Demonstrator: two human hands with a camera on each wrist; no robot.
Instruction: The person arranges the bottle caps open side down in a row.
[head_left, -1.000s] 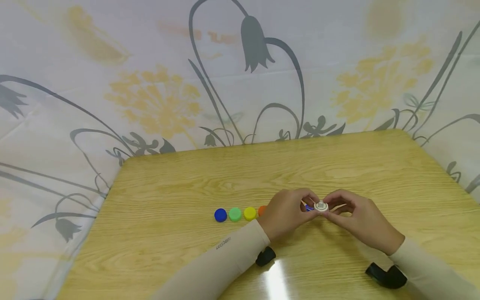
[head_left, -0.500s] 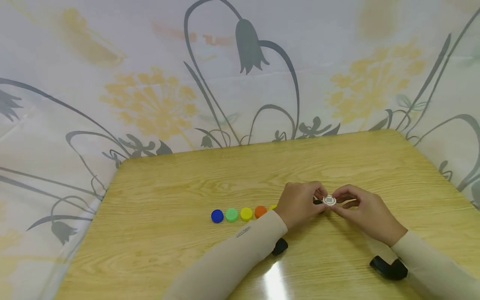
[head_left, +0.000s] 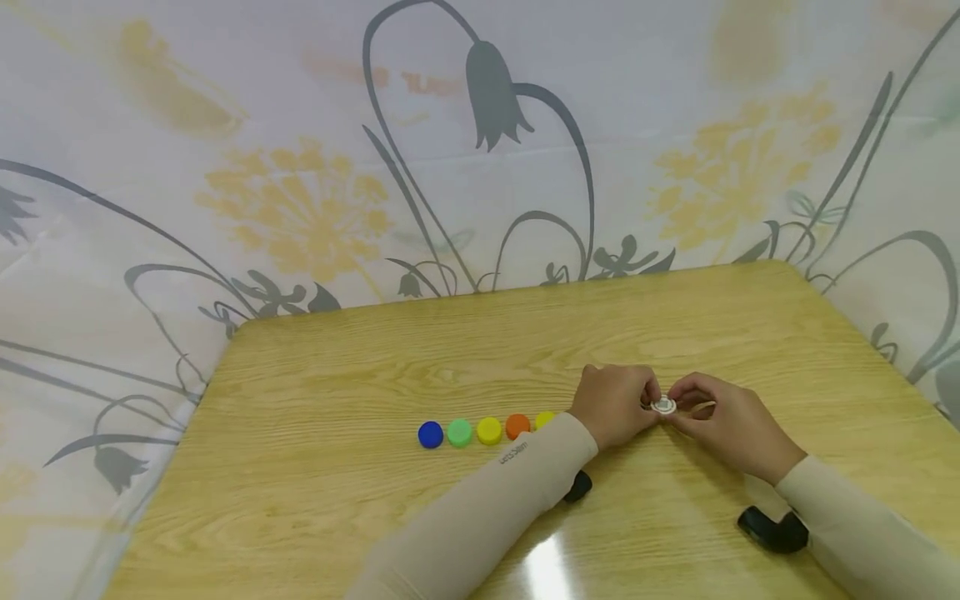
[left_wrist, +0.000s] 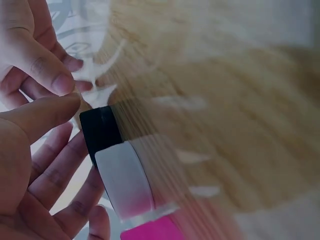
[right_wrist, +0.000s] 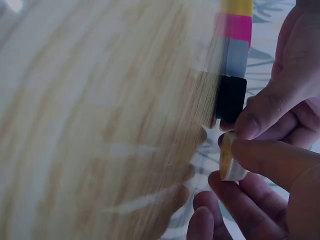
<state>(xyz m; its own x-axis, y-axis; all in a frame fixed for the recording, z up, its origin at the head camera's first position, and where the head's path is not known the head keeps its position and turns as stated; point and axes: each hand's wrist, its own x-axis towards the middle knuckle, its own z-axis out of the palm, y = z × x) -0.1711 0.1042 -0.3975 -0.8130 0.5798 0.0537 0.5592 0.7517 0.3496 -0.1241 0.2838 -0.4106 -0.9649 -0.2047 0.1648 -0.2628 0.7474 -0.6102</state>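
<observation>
A small round white disc (head_left: 663, 405) with a grey square in its middle is held between both hands, low over the wooden table. My left hand (head_left: 617, 404) pinches its left edge, and my right hand (head_left: 738, 429) grips the opposite side between thumb and fingers. In the right wrist view the disc (right_wrist: 229, 157) appears edge-on, with the left thumb at its upper end. A black round cap-like piece (right_wrist: 231, 99) stands close beside the fingers. Past it sit a grey-white piece (right_wrist: 237, 58) and a pink piece (right_wrist: 239, 27), hidden behind my left hand in the head view.
The row goes on leftward with yellow (head_left: 546, 421), orange (head_left: 517, 427), another yellow (head_left: 489, 431), green (head_left: 460, 432) and blue (head_left: 431, 434) round pieces. Black wrist devices (head_left: 774, 529) hang beneath the sleeves. Flower-patterned cloth (head_left: 315, 167) rises behind the table (head_left: 315, 358).
Both hands have shifted slightly right in the head view with the white disc between them. More of the coloured row now shows left of my left sleeve.
</observation>
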